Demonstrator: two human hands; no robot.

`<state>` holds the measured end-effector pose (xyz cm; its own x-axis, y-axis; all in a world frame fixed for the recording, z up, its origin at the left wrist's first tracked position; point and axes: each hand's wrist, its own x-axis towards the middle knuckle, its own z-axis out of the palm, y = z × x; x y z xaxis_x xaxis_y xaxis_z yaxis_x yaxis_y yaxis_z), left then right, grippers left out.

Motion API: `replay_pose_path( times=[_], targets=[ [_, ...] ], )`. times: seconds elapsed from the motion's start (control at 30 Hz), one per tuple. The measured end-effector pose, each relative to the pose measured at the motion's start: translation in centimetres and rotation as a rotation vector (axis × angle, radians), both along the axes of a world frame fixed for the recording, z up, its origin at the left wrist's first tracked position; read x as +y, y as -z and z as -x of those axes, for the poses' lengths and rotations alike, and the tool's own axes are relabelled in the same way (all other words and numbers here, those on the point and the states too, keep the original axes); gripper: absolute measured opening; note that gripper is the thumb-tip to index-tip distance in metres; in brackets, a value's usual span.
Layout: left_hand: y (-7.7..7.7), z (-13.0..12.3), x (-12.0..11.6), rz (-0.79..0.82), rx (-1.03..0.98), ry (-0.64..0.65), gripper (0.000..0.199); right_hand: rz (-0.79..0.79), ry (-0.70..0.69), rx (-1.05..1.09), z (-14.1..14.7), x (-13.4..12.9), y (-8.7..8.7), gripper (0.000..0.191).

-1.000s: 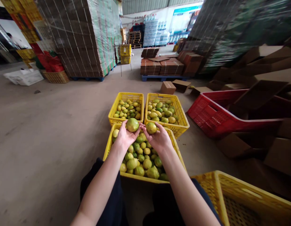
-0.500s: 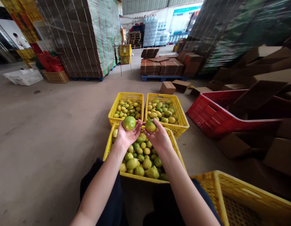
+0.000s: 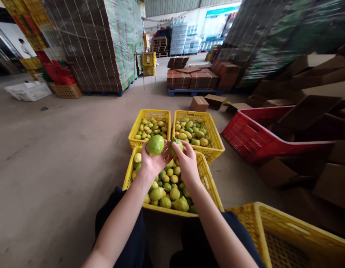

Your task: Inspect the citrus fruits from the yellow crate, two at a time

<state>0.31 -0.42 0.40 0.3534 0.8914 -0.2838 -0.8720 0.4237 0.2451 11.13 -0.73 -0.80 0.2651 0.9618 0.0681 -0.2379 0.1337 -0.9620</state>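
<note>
My left hand (image 3: 152, 162) is palm up over the near crate (image 3: 172, 213), its fingers partly curled under a large green fruit (image 3: 155, 145) that rests on the palm and fingers, glossy on its upper side; my right hand (image 3: 187, 160) is just to the right, thumb and fingers closed on a smaller, darker green fruit (image 3: 176, 147) — its stem end is up, the grip firm enough to hold it tilted; the fingertips of both hands lie close together, and whether they touch I cannot tell. Both fruits are above the far rim of the near crate, which is yellow plastic and holds many loose yellow-green fruits (image 3: 174, 194) of mixed size; beyond it stand two more yellow crates side by side, the far left crate (image 3: 131, 138) with small yellow and green fruits (image 3: 152, 128), the far right crate (image 3: 217, 143) with somewhat larger, longer ones (image 3: 189, 130); an empty yellow crate (image 3: 256, 216) is at my near right; a red crate (image 3: 245, 130) with cardboard (image 3: 309, 111) in and about it is noted further right — all stand on a bare grey floor (image 3: 63, 149).
</note>
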Motion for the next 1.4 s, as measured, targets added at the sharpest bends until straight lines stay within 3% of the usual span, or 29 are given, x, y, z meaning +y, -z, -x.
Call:
replay_pose_path(
  times=[0.17, 0.37, 0.6, 0.8, 1.07, 1.3, 1.4],
  targets=[
    [-0.2, -1.0, 0.0, 0.000, 0.088, -0.122, 0.035, -0.065, -0.089, -0.357, 1.1, -0.4, 0.8, 0.050],
    [0.5, -1.4, 0.2, -0.042, 0.223, -0.247, 0.039, -0.114, -0.158, -0.616, 2.1, -1.9, 1.2, 0.070],
    [1.0, -2.6, -0.2, -0.074, 0.288, -0.239, 0.036, -0.084, -0.025, -0.605, 2.0, -1.7, 0.5, 0.064],
    [1.9, -3.0, 0.0, -0.088, 0.202, -0.228, 0.035, -0.194, 0.112, -0.618, 2.0, -2.3, 0.2, 0.055],
    [1.3, -3.0, -0.4, -0.103, 0.189, -0.224, 0.039, -0.264, 0.210, -0.650, 2.8, -2.6, 0.7, 0.059],
    [2.1, -3.9, -0.7, -0.131, 0.149, -0.260, 0.034, -0.180, 0.267, -0.683, 2.8, -2.4, 0.7, 0.063],
    [2.1, -3.9, -0.8, -0.053, 0.143, -0.254, 0.027, -0.117, 0.214, -0.517, 2.6, -2.4, 0.5, 0.053]
  ],
)
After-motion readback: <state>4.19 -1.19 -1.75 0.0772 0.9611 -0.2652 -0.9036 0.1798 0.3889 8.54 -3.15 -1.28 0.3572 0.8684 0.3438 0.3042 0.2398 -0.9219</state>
